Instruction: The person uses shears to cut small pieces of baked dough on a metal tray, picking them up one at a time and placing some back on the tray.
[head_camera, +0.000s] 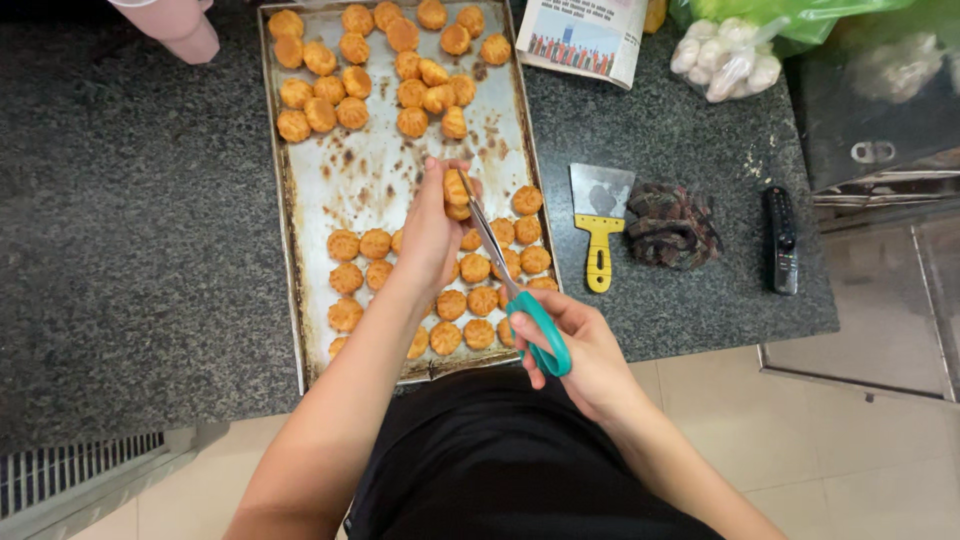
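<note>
- L hand (428, 232): grip closed on one small golden pastry (456, 190), held up over mid baking tray (375, 170).
- R hand (570, 345): fingers thru teal handles of scissors (512, 285), blade tips touching the held pastry.
- Tray on dark granite table (130, 230); pastries in 2 groups, far end + near end.
- Right of tray: yellow-handled scraper (599, 222), w/ camo cloth (672, 226) just beside it, black remote (781, 238).

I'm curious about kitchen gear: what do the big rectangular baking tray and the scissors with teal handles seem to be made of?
The big rectangular baking tray looks like bare metal, dull silver with brown baked-on stains. The scissors with teal handles, in the right hand, appear to have shiny steel blades; the smooth handles are probably plastic. They meet a round golden pastry held by the left hand.
</note>
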